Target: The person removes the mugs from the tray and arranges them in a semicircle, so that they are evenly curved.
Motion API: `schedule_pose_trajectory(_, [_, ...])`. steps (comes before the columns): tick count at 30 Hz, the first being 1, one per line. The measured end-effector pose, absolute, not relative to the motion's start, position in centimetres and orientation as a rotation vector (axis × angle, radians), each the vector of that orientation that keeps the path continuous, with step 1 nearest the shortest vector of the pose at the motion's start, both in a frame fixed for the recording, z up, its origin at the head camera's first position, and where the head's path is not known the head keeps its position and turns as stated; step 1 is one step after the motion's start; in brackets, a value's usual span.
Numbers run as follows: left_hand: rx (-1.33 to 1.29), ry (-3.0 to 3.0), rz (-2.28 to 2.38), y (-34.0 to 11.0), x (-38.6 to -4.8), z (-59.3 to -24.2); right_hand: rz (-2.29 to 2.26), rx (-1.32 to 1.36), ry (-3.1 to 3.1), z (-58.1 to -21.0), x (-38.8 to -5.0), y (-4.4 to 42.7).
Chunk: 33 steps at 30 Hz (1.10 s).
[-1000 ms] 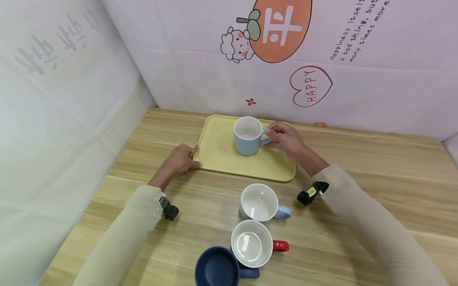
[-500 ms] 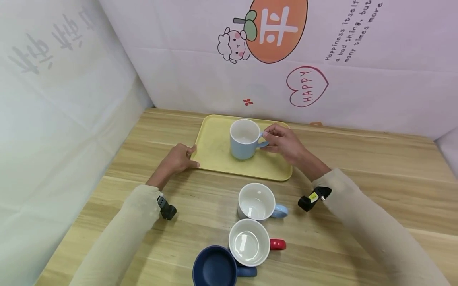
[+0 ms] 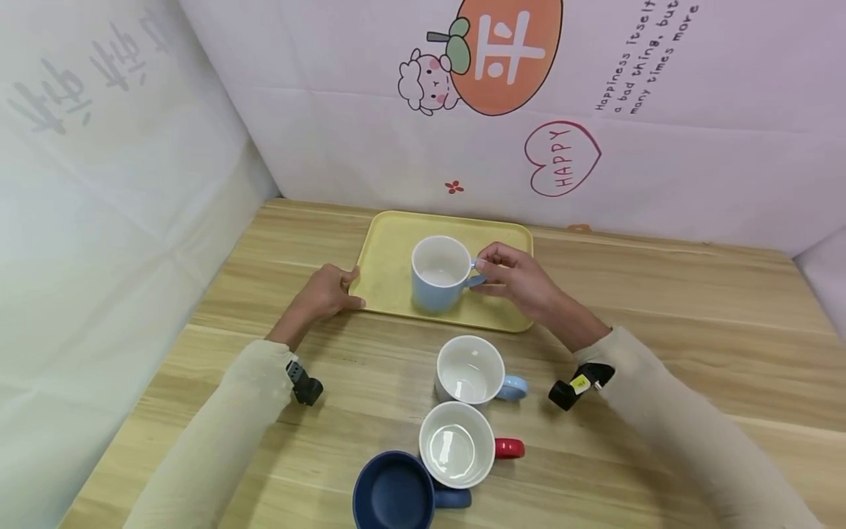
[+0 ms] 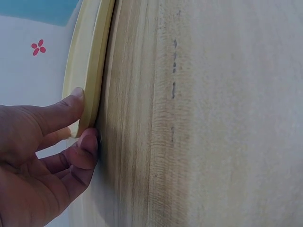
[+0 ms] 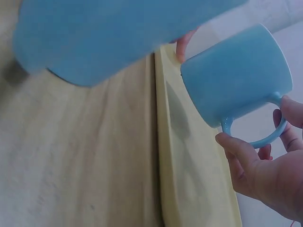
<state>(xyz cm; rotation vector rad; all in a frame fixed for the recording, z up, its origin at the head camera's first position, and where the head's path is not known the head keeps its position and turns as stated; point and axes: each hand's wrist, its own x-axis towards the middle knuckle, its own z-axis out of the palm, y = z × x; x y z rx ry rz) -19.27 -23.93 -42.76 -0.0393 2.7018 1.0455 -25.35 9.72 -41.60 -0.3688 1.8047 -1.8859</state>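
Observation:
A light blue mug [image 3: 438, 294] with a white inside is held by its handle in my right hand [image 3: 522, 285], whose thumb and fingers pinch the handle. In the right wrist view the blue mug [image 5: 236, 78] is tilted, its base apart from the tray, with a shadow on the tray surface [image 5: 201, 165]. My left hand [image 3: 322, 292] grips the near left corner of the yellow tray [image 3: 386, 257]. From the left wrist, the thumb [image 4: 66, 111] presses the tray's rim [image 4: 97, 61] while the other fingers curl by its corner.
Nearer me stand a white mug with a light blue handle [image 3: 469, 367], a white mug with a red handle [image 3: 456, 444] and a dark blue mug [image 3: 394, 492], close together. Behind the tray rises a printed white cloth [image 3: 370, 147]; another white cloth [image 3: 119, 220] hangs at left.
My right hand has brought the blue mug toward me and slightly left, from the tray's back half to above its front edge. The left hand stays at the tray's corner.

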Motion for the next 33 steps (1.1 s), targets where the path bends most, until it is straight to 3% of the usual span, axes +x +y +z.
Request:
schedule_pose_trajectory(18, [-0.077,2.706,1.017,-23.8,-19.3,-42.6,-1.868,-0.397,1.659,-41.6,-21.1,8.5])
schedule_pose_trajectory(33, [-0.069,2.731,0.996,-23.9,-19.3,-42.7,-1.866,-0.463,1.671,-42.7,-20.0,8.5])
